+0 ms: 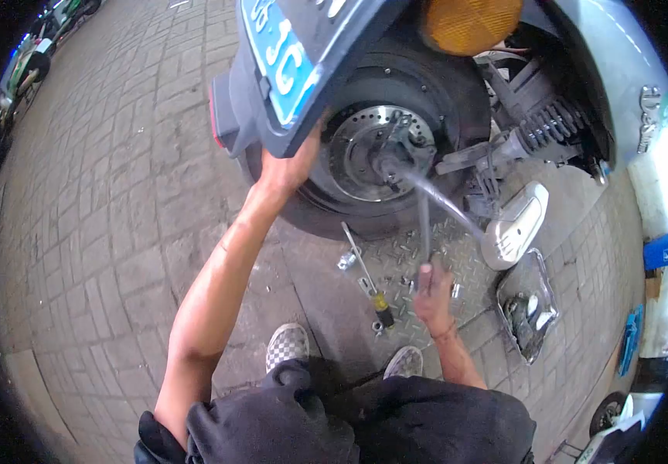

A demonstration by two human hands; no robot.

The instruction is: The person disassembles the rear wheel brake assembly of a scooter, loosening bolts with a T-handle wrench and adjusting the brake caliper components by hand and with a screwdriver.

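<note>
My left hand (287,166) reaches behind the licence plate holder (291,131), against the side of the black rear tyre (322,220). Its fingers are hidden there. My right hand (433,298) is closed around the lower end of a long grey metal tool (424,232), smeared by motion. The tool points up to the wheel hub, where its head cannot be made out. Around the hub lies a drilled brake disc (342,155). A curved silver bar or tube (446,203) runs from the hub down to the right, partly blurred.
A yellow-and-black-handled screwdriver (381,308) and loose metal parts lie on the chequered metal plate (396,251). A metal tray (531,352) with parts is at right, below a white slotted cover (516,228). A spring shock absorber (547,127) and orange reflector (472,23) are above.
</note>
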